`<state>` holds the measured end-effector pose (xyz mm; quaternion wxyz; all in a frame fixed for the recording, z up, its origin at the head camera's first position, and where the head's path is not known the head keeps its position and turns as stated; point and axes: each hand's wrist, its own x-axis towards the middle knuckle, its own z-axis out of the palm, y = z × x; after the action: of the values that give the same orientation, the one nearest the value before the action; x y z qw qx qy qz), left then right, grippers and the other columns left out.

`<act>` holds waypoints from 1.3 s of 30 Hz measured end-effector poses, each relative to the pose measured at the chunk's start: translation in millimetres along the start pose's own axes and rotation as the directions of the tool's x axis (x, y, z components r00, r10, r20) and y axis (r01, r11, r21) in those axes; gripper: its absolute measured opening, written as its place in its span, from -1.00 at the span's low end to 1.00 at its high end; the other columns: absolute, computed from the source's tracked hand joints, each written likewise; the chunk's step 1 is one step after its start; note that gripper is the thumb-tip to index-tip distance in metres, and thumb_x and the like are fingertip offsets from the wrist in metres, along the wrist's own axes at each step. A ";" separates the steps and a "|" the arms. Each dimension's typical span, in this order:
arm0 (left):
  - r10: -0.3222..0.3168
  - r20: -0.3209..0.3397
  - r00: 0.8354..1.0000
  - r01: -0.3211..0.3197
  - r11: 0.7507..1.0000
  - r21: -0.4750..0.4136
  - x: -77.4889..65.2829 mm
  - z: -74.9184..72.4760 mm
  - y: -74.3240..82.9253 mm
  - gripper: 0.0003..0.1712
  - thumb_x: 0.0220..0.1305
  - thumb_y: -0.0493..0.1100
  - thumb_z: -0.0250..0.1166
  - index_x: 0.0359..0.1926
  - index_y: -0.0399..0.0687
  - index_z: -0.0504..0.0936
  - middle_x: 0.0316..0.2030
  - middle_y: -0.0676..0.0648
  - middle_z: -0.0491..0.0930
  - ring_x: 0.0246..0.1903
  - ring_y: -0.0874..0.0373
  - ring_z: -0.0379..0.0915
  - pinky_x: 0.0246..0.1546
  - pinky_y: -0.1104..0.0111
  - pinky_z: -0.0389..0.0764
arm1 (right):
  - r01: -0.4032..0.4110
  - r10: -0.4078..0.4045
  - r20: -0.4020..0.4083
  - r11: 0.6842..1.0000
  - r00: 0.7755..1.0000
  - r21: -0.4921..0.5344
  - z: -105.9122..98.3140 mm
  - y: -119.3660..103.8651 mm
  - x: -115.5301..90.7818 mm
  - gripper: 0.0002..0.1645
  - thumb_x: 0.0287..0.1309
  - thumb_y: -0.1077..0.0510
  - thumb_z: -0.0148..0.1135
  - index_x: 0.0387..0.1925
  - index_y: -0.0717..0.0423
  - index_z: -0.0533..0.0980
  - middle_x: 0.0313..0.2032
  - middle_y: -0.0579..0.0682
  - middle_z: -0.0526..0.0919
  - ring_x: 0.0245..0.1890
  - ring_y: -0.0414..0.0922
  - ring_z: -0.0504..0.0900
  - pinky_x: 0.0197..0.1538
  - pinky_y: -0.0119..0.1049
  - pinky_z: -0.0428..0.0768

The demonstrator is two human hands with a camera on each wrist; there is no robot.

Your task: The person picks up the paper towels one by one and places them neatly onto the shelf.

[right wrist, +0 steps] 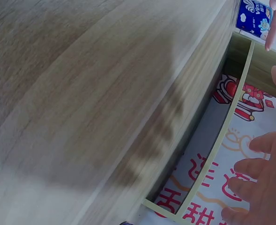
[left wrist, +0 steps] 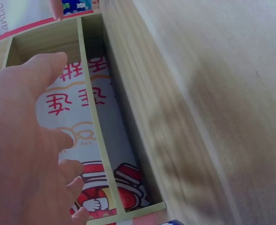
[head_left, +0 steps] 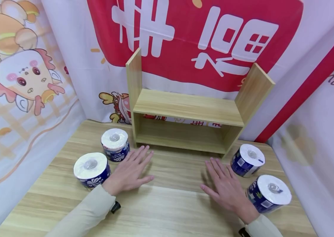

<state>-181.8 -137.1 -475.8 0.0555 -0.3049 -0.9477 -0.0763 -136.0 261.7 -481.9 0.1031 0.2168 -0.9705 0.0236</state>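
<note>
Both hands are held palm down over the wooden table in front of a small wooden shelf (head_left: 187, 105), and neither holds anything. My left hand (head_left: 129, 172) has its fingers spread towards the shelf's left foot, close beside two toilet paper rolls. My right hand (head_left: 226, 186) reaches forward near the shelf's right foot, its thumb pointing inward. In the left wrist view the left hand (left wrist: 20, 136) shows straight fingers with the shelf beyond. The right wrist view has the right hand (right wrist: 264, 164) at its right edge, fingers likewise extended.
On the left stand a rear toilet paper roll (head_left: 115, 144) and a front toilet paper roll (head_left: 92, 170), both in blue wrapping. Another rear roll (head_left: 247, 160) and front roll (head_left: 268, 193) stand on the right. Printed cloth (head_left: 66, 59) surrounds the table (head_left: 161, 210) at the back and sides.
</note>
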 end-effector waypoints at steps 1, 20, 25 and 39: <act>0.002 -0.001 1.000 -0.002 1.000 0.000 -0.4 -1.3 0.4 0.02 0.46 0.38 0.15 0.66 -0.13 0.13 0.67 -0.28 0.00 0.66 -0.25 -0.04 0.65 -0.18 0.04 | -0.001 0.001 0.000 1.000 1.000 -0.001 -0.5 -0.1 -0.4 0.09 0.41 -0.46 0.06 0.68 0.06 0.05 0.66 0.16 0.08 0.66 0.18 0.12 0.65 0.28 0.06; 0.035 -0.043 0.998 -0.032 0.997 0.072 -7.1 -61.9 -2.8 0.10 0.45 0.41 0.14 0.65 -0.26 0.09 0.69 -0.23 -0.03 0.69 -0.16 -0.09 0.67 -0.06 0.11 | 0.105 -0.104 -0.129 0.995 0.986 0.000 -29.0 1.3 -1.0 0.06 0.24 -0.23 0.42 0.57 0.21 0.27 0.53 0.21 0.40 0.51 0.18 0.42 0.51 0.23 0.38; 0.041 -0.047 0.998 -0.036 0.995 0.092 -6.4 -79.0 -3.5 0.11 0.46 0.41 0.13 0.66 -0.28 0.06 0.70 -0.21 -0.09 0.70 -0.16 -0.12 0.66 -0.03 0.15 | 0.158 -0.150 -0.200 0.987 0.968 0.024 -36.6 4.9 -3.2 0.02 0.23 -0.21 0.44 0.53 0.25 0.33 0.45 0.25 0.49 0.43 0.19 0.50 0.44 0.19 0.44; 0.056 -0.065 0.996 -0.044 0.984 0.174 4.6 -140.8 -7.9 0.16 0.46 0.40 0.16 0.66 -0.33 -0.01 0.70 -0.26 -0.12 0.70 -0.19 -0.17 0.68 -0.06 0.08 | 0.174 -0.156 -0.261 0.984 0.953 0.047 -64.8 12.7 -15.5 -0.08 0.15 -0.11 0.54 0.43 0.23 0.46 0.32 0.22 0.62 0.24 0.19 0.68 0.24 0.12 0.66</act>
<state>-181.9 -165.9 -337.7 0.1166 -0.3197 -0.9403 -0.0029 -115.3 285.5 -421.9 0.2217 0.2955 -0.9261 0.0767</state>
